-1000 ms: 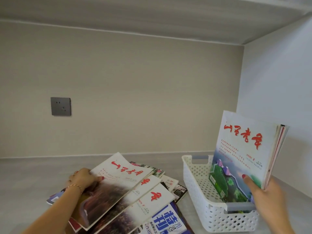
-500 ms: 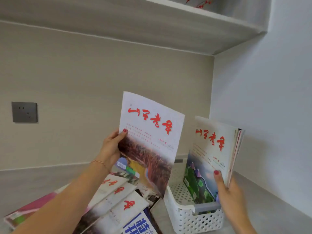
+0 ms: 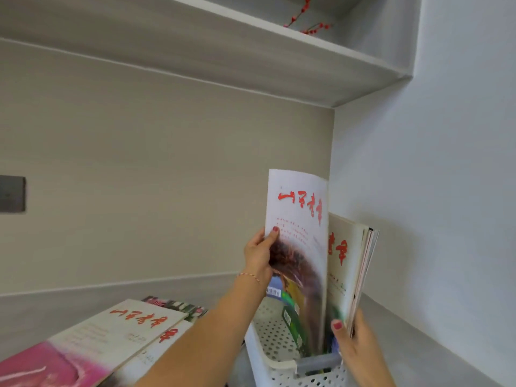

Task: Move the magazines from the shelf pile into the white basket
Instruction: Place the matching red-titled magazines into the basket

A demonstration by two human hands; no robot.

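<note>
Gripping a glossy upright magazine (image 3: 300, 233), left hand (image 3: 258, 256) meets right hand's (image 3: 358, 344) pinched stack (image 3: 353, 263) over perforated white basket (image 3: 275, 367).

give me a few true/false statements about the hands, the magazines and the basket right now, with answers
1. The left hand grips a magazine held upright over the basket. True.
2. The right hand is empty. False: it holds a bundle of magazines standing in the basket.
3. The pile left of the basket is gone. False: magazines lie there, one with a pink cover on top.
4. The basket is white with perforated walls. True.
5. The left-hand magazine is behind the right hand's bundle. False: it is in front, overlapping the bundle's cover.
</note>
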